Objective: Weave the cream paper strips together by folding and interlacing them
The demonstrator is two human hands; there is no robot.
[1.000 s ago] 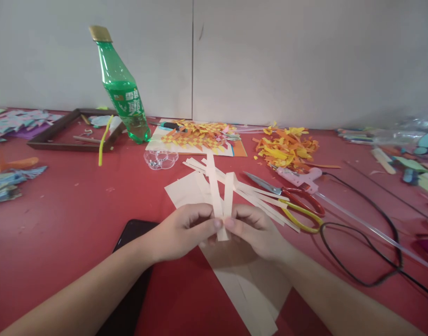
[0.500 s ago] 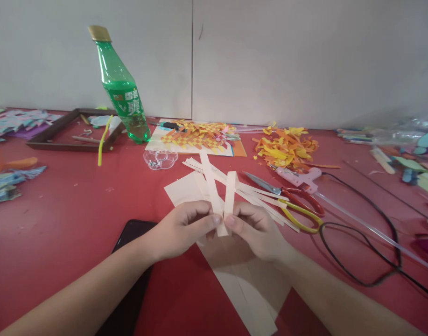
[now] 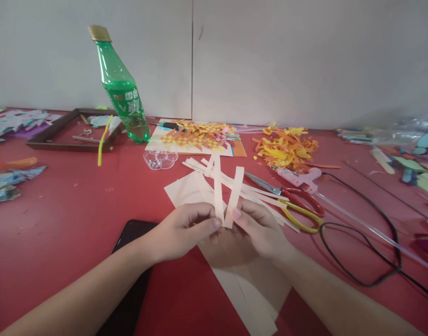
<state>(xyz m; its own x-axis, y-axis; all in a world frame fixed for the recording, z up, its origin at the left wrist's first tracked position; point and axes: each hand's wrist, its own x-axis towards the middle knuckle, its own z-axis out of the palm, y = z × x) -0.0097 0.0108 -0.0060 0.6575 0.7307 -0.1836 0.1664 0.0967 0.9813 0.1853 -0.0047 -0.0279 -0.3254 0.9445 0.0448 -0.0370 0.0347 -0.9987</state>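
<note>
My left hand (image 3: 191, 231) pinches the lower end of a narrow cream paper strip (image 3: 218, 189), which points up and away from me. Close beside it, my right hand (image 3: 259, 228) grips another cream paper strip (image 3: 235, 193) between thumb and fingers. The lower ends of the two strips nearly meet; whether they are one piece is unclear. Cream paper sheets (image 3: 242, 284) lie under both hands. Just beyond, several loose cream strips (image 3: 266, 198) are spread out, some lying across the scissors (image 3: 303, 226) with a red and a yellow handle.
A green bottle (image 3: 124, 93) stands at the back beside a brown frame (image 3: 65, 147). Orange and yellow paper scraps (image 3: 287, 147) are heaped behind a pink glue gun (image 3: 299, 177), whose black cord (image 3: 371, 184) loops right. A black phone (image 3: 133, 233) lies under my left forearm.
The two strips have come slightly apart at their lower ends. The left strip now stands more upright, and the right one leans further right. My right hand has shifted a little to the right.
</note>
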